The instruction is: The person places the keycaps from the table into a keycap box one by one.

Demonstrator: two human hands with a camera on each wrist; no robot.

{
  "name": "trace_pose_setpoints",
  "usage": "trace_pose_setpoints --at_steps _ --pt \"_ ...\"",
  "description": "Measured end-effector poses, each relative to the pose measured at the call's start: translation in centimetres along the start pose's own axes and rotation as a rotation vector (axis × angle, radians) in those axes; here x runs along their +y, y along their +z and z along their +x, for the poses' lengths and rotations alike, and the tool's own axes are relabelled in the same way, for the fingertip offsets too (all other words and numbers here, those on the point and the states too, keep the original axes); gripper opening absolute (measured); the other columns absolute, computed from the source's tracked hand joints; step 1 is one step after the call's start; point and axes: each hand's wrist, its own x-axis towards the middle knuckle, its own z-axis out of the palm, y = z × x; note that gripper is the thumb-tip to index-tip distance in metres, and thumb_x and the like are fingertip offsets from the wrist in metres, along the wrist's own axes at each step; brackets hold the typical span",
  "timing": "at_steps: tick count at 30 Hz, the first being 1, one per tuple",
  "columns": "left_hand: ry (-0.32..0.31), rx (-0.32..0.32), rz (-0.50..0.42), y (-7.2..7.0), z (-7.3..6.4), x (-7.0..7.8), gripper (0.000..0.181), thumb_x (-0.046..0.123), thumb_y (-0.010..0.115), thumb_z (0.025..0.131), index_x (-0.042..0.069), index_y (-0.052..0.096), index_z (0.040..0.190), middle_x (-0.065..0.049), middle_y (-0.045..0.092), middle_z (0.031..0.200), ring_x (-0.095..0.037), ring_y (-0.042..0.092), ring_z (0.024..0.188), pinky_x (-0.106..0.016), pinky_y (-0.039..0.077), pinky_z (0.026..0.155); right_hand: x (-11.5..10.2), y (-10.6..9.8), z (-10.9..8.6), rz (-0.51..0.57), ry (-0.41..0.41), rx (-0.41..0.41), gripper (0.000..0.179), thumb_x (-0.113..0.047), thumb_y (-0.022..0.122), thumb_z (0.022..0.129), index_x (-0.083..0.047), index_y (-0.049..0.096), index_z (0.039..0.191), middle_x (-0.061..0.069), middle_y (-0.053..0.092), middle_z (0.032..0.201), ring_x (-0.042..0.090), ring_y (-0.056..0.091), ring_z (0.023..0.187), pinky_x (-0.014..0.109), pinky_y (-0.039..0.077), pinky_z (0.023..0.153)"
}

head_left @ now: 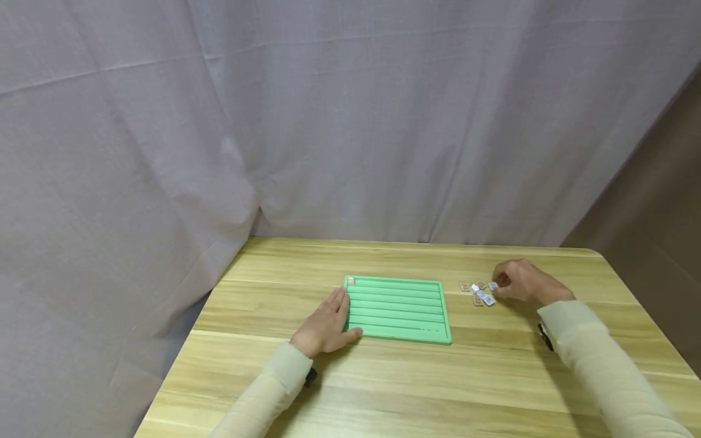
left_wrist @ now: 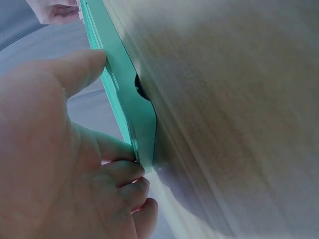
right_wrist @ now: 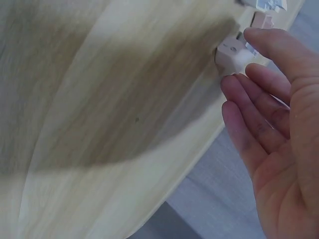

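A green tray (head_left: pixel 395 310) with parallel ridges lies on the table, and a small pale tile (head_left: pixel 351 281) sits in its far left corner. My left hand (head_left: pixel 324 322) rests along the tray's left edge, fingers extended; in the left wrist view its thumb (left_wrist: pixel 87 67) touches the rim. To the tray's right lies a loose group of small printed tiles (head_left: pixel 478 301), some white, some tan. At that group's right side my right hand (head_left: pixel 523 281) pinches a white tile (head_left: pixel 493 286) between thumb and fingers; the right wrist view shows this tile (right_wrist: pixel 233 56) beside the fingertips.
The wooden table (head_left: pixel 383 383) has a rounded far right corner. A grey curtain (head_left: pixel 350 121) hangs behind it and along the left. A brown surface (head_left: pixel 657 231) stands to the right.
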Motion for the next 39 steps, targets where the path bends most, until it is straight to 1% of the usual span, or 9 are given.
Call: trace_pose_setpoints --at_steps 3,5,11,15,18,22,26,32,39 --pt "0.002 0.006 0.004 0.1 0.0 0.0 0.091 0.057 0.049 0.108 -0.006 0.020 0.166 -0.023 0.013 0.177 -0.034 0.015 0.166 -0.046 0.022 0.136 -0.1 0.4 0.3 -0.002 -0.010 -0.012 0.012 -0.013 0.080 0.089 -0.006 0.074 0.097 0.003 0.075 0.092 0.016 0.069 0.085 0.035 0.061 0.073" --pt "0.003 0.010 0.001 0.1 0.0 0.0 0.091 0.057 0.050 0.107 -0.007 0.020 0.165 -0.023 0.014 0.176 -0.034 0.016 0.166 -0.046 0.023 0.136 -0.2 0.5 0.4 -0.007 -0.003 -0.020 0.010 -0.012 0.079 0.089 -0.007 0.074 0.096 0.002 0.074 0.091 0.014 0.067 0.084 0.034 0.059 0.071" --pt "0.003 0.016 0.001 0.2 0.0 0.0 0.091 0.056 0.052 0.107 -0.007 0.021 0.165 -0.023 0.015 0.176 -0.034 0.017 0.166 -0.046 0.024 0.135 -0.6 0.9 0.7 -0.030 0.002 -0.013 0.004 -0.009 0.077 0.091 -0.011 0.074 0.091 -0.004 0.068 0.084 0.010 0.057 0.076 0.026 0.049 0.065" --pt "0.006 0.016 -0.002 0.1 0.0 0.0 0.091 0.056 0.052 0.107 -0.007 0.021 0.165 -0.024 0.015 0.176 -0.035 0.017 0.166 -0.047 0.024 0.135 -0.9 0.9 0.7 -0.043 -0.015 -0.004 0.008 -0.006 0.076 0.091 -0.013 0.072 0.086 -0.006 0.065 0.080 0.010 0.052 0.074 0.025 0.044 0.062" --pt "0.011 0.016 -0.002 0.1 0.0 -0.1 0.090 0.056 0.051 0.108 -0.007 0.021 0.165 -0.024 0.015 0.176 -0.035 0.017 0.166 -0.048 0.024 0.135 -1.0 0.8 0.7 -0.062 -0.031 0.000 0.010 -0.003 0.075 0.087 -0.013 0.071 0.084 -0.006 0.063 0.079 0.011 0.051 0.074 0.025 0.043 0.063" --pt "0.015 0.013 0.006 0.1 0.0 -0.1 0.090 0.056 0.050 0.108 -0.007 0.021 0.165 -0.024 0.015 0.176 -0.036 0.017 0.166 -0.047 0.024 0.135 -1.0 0.4 0.7 -0.072 -0.024 -0.003 0.011 -0.003 0.073 0.084 -0.013 0.070 0.082 -0.006 0.062 0.078 0.011 0.051 0.073 0.025 0.042 0.062" --pt "0.013 0.012 0.013 -0.1 0.1 0.0 0.090 0.056 0.050 0.108 -0.008 0.021 0.165 -0.025 0.015 0.176 -0.035 0.016 0.166 -0.046 0.023 0.136 -0.9 -0.1 0.7 -0.081 -0.020 0.002 0.009 -0.004 0.074 0.084 -0.012 0.071 0.083 -0.005 0.064 0.078 0.011 0.053 0.072 0.025 0.044 0.062" --pt "0.009 0.014 0.007 -0.2 0.0 0.1 0.091 0.056 0.052 0.107 -0.008 0.022 0.165 -0.024 0.016 0.176 -0.035 0.017 0.166 -0.046 0.023 0.136 -1.1 -0.7 0.6 -0.088 -0.015 -0.008 0.004 -0.006 0.075 0.088 -0.010 0.073 0.086 -0.004 0.067 0.080 0.012 0.056 0.074 0.028 0.049 0.063" --pt "0.011 0.008 0.008 -0.1 -0.1 0.1 0.090 0.056 0.051 0.108 -0.008 0.021 0.165 -0.024 0.016 0.176 -0.035 0.016 0.166 -0.046 0.022 0.136 -1.6 -0.8 0.2 -0.077 -0.016 0.000 0.015 -0.003 0.071 0.085 -0.016 0.068 0.077 -0.007 0.060 0.074 0.010 0.051 0.068 0.024 0.041 0.059"
